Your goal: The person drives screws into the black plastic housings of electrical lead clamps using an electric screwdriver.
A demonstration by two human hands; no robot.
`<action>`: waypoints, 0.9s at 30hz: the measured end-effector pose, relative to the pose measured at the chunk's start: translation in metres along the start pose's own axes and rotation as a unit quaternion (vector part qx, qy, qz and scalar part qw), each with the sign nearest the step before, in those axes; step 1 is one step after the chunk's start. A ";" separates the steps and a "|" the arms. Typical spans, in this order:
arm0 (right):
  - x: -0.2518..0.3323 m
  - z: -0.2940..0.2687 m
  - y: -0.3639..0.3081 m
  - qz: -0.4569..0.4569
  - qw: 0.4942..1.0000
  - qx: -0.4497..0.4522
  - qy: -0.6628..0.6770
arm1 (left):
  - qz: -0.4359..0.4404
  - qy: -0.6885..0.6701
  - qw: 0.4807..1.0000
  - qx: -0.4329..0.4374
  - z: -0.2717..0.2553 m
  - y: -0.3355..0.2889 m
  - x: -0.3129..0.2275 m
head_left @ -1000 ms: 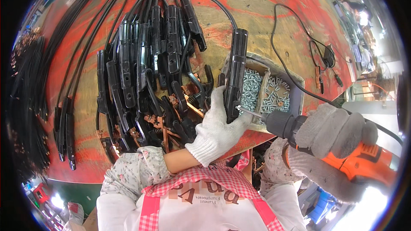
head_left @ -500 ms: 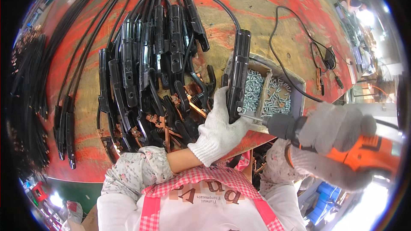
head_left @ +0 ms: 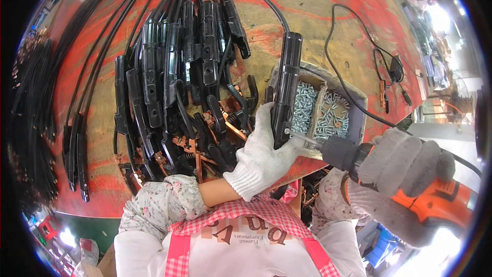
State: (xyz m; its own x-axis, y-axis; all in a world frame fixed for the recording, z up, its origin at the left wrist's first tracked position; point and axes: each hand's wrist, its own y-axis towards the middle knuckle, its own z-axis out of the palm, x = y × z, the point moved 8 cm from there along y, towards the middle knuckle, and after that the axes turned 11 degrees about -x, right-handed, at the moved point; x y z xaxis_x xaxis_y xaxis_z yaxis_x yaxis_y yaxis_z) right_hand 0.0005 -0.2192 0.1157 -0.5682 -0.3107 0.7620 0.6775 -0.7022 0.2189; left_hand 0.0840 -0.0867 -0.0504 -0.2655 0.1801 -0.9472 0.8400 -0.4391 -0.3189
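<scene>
My left hand (head_left: pixel 269 156), in a white knit glove, is closed round the lower part of a black welding electrode holder (head_left: pixel 288 72). The holder stands nearly upright in the picture, with a black cable running from its far end. From the right, my right hand (head_left: pixel 405 161), in a grey-stained glove, grips an orange and black power drill (head_left: pixel 441 200). Its bit (head_left: pixel 305 137) points left and meets the side of the holder near my left fingers, where a small screw head seems to sit. The holder's lower end is hidden by my left glove.
Right behind the holder stands a divided box (head_left: pixel 363 107) holding many small silver screws (head_left: pixel 333 115). A pile of black electrode holders (head_left: pixel 177 77) with copper jaws lies to the left. Bundled black cables (head_left: pixel 38 118) hang farther left. The drill's cord (head_left: pixel 328 54) loops over the red-worn table (head_left: pixel 297 0).
The drill has tilted slightly, its rear now lower and my right hand shifted a little. The holder stays in my left hand, almost unmoved.
</scene>
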 end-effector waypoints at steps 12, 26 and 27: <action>-0.029 0.011 0.007 0.023 0.999 -0.037 0.029 | 0.079 0.034 0.996 -0.017 0.003 0.005 -0.012; -0.014 0.011 -0.013 -0.122 0.988 0.001 0.091 | -0.011 -0.124 0.990 0.063 0.005 -0.003 -0.009; -0.014 0.012 -0.009 -0.121 0.988 0.002 0.098 | -0.026 -0.126 0.990 0.063 0.004 -0.004 -0.009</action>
State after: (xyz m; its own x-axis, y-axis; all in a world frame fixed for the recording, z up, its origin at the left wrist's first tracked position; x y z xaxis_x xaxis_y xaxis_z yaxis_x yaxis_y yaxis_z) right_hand 0.0073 -0.2009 0.1105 -0.7930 -0.2527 0.5543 0.5123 -0.7690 0.3823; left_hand 0.0812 -0.0901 -0.0412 -0.4298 -0.0122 -0.9029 0.7602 -0.5444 -0.3545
